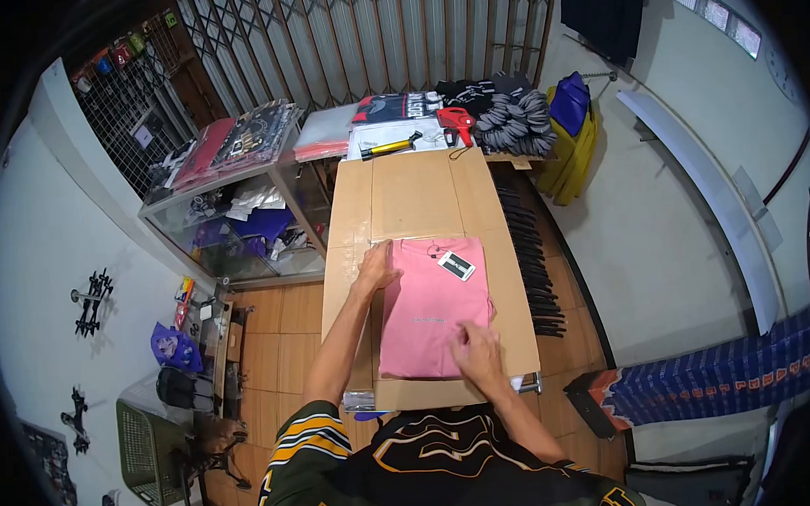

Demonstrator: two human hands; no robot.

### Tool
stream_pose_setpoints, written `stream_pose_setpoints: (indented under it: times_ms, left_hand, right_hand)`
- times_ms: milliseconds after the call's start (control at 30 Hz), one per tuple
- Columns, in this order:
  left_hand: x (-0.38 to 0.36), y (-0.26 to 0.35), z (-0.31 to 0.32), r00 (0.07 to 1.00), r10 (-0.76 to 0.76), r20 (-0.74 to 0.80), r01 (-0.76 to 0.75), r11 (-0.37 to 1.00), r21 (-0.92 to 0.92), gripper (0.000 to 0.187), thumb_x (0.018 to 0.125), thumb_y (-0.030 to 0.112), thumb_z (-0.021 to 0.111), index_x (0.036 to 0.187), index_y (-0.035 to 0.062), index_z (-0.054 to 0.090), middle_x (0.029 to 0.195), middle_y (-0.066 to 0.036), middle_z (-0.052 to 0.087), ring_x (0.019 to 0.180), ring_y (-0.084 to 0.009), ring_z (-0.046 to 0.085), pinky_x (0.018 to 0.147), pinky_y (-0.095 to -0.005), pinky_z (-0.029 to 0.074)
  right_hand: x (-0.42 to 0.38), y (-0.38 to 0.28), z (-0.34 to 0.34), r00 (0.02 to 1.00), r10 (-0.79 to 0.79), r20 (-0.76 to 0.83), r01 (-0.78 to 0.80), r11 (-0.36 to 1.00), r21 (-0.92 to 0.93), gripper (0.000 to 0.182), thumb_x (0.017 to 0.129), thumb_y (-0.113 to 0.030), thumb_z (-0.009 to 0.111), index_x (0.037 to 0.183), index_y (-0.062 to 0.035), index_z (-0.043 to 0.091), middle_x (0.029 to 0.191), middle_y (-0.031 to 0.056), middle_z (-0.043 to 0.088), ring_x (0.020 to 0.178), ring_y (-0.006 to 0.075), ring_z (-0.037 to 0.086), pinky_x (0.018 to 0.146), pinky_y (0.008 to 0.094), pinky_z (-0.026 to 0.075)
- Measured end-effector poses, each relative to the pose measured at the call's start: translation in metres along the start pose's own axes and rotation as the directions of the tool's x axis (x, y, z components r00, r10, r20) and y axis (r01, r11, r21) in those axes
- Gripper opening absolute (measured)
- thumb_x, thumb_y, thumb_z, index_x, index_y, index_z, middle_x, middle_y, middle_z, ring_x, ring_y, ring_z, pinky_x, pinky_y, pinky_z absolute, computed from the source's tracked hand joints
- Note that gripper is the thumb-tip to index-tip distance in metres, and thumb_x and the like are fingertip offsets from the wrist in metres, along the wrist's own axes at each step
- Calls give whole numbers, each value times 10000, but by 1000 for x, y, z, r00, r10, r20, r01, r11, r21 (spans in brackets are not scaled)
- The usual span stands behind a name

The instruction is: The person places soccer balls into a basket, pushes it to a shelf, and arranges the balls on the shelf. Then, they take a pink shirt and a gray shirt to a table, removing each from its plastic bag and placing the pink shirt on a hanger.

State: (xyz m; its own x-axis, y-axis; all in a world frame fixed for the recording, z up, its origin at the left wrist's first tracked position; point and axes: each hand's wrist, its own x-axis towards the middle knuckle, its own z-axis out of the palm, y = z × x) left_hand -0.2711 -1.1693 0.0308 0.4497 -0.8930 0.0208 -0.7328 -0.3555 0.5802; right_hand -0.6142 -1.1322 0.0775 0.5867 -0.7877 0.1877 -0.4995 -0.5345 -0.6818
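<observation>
Through the head camera I see the folding metal gate [371,40] first, spanning the far side of the room. In front of it, the brown cardboard work surface [412,190] runs from the near edge toward the far end, with lengthwise creases. To its left I have the glass display case [303,207], with packed goods on top and loose items inside. At the far right, a grey-and-black stack of folded items [514,120] sits past the cardboard. The pink shirt [424,292] lies folded flat on the near half of the cardboard, collar to the far side. My left hand [377,266] rests at its far left corner; whether the fingers pinch the cloth, I cannot tell. My right hand [482,356] is over the near right part, fingers curled inward; I cannot tell whether they clamp any fabric. Beyond the cardboard's far edge lies a red handheld tool [456,120], with a yellow-and-black tool [389,148] to its left. A black-and-white tag [456,265] lies on the shirt, right of the collar. Smallest is a thin printed line [429,320] across the shirt's front, too small to read.
</observation>
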Motion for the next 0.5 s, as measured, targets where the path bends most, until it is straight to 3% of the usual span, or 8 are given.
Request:
stream_pose_setpoints:
  times_ms: [67, 200, 300, 400, 500]
  left_hand:
    - [6, -12, 1, 1000, 14, 18, -13, 998, -54, 910, 640, 228, 899, 1440, 85, 488, 1423, -175, 502, 1322, -384, 476, 1106, -516, 408]
    - [15, -8, -7, 996, -41, 79, 40, 999, 13, 951, 619, 294, 905, 1447, 70, 494, 1351, -185, 558, 1295, -370, 500, 1112, -486, 403]
    - [26, -4, -6, 984, -159, 82, 162, 986, -33, 862, 664, 343, 867, 1421, 105, 532, 1304, -174, 580, 1257, -369, 516, 1096, -496, 403]
    - [44, -25, 0, 973, -150, 177, 181, 968, -173, 694, 734, 355, 815, 1361, 168, 584, 1293, -167, 561, 1227, -361, 525, 1067, -509, 411]
    - [48, -28, 3, 975, -142, 174, 167, 976, -137, 608, 757, 284, 828, 1321, 246, 605, 1294, -219, 572, 1262, -363, 532, 1052, -465, 446]
  right_hand:
    - [31, 14, -1, 992, -29, -124, 26, 999, -25, 343, 833, -178, 704, 1139, -31, 653, 968, 147, 686, 909, 295, 653, 829, 415, 505]
    - [114, 53, 6, 964, 17, -266, -10, 1000, 27, 389, 816, -161, 692, 1184, -51, 629, 1077, 179, 638, 1046, 350, 605, 941, 474, 448]
    - [159, 77, 18, 941, 66, -332, -86, 995, -46, 418, 801, -153, 690, 1201, -52, 625, 1128, 192, 619, 1102, 365, 591, 988, 486, 441]
    - [182, 83, 27, 941, 74, -332, -131, 980, -152, 441, 788, -150, 691, 1218, -74, 628, 1154, 186, 613, 1143, 358, 578, 990, 493, 444]
    - [187, 85, 27, 952, 94, -291, -140, 980, -140, 357, 794, -144, 681, 1145, -90, 645, 1104, 173, 620, 1103, 363, 592, 952, 504, 455]
